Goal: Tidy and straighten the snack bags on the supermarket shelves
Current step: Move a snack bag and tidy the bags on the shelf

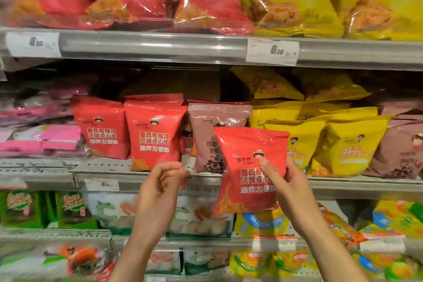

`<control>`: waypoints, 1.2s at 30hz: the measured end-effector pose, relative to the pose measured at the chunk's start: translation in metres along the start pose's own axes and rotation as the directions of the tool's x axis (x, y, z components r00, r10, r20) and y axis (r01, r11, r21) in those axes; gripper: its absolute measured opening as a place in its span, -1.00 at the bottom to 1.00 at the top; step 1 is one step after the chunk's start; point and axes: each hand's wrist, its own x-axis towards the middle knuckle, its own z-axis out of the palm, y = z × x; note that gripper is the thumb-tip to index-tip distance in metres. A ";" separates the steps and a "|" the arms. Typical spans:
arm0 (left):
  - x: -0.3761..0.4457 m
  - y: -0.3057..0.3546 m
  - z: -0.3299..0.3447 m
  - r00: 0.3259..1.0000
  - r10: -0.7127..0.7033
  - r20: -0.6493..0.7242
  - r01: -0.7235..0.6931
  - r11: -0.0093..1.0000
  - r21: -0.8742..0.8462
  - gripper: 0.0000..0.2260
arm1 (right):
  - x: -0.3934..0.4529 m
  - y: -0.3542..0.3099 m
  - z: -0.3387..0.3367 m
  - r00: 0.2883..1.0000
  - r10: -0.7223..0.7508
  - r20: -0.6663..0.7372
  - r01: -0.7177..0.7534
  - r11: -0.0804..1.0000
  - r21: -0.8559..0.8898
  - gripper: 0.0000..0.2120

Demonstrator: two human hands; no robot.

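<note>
Presently, the right hand holds one red snack bag out in front of the middle shelf, thumb pressed on the printed face and the other fingers curled behind the bag's right edge. The bag is upright, slightly tilted, and overlaps the front of one mauve bag standing on that shelf. The left hand is raised just beside the held bag's lower left side, fingers loosely curled with the fingertips drawn close to the thumb; whether it touches anything cannot be told, and nothing is visibly gripped. On the middle shelf, two red bags of the same print stand side by side to the left of the mauve bag, the right one slightly forward. To the right, two yellow bags stand in the front row, with more yellow bags stacked behind them; the exact count there is unclear. A second mauve bag sits at the far right. Pink packs lie flat at the far left. The upper shelf carries three large red bags on the left and at least two large yellow bags on the right. Two white price labels are fixed to its front rail.
</note>
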 end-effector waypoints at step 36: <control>0.120 -0.026 -0.203 0.992 0.094 -0.084 -0.085 0.991 0.101 -0.67 | 0.020 -0.001 0.209 0.953 -0.247 -0.178 0.110 0.825 -0.554 -0.59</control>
